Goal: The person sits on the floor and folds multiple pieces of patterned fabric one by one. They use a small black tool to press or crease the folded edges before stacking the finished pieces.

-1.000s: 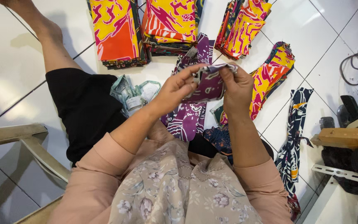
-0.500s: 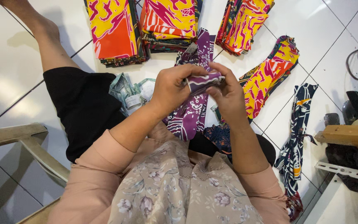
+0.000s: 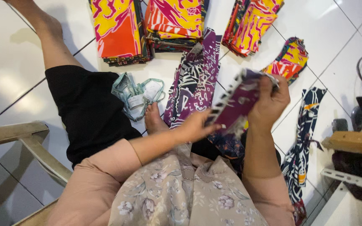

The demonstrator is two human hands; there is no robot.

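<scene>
So the white tile floor (image 3: 30, 50) is covered in bright folded stacks (image 3: 118, 29) at the far side, with a long purple cloth (image 3: 195, 83) trailing down the middle toward the person's lap. A second ago both hands were bunched up over the folded purple piece (image 3: 235, 104); now the left hand (image 3: 195, 125) has dropped to its near edge, pinching it, while the right hand (image 3: 271, 100) grips the far end. Looks like it's being smoothed out. Its long axis runs near-left to far-right, tilted up.
</scene>
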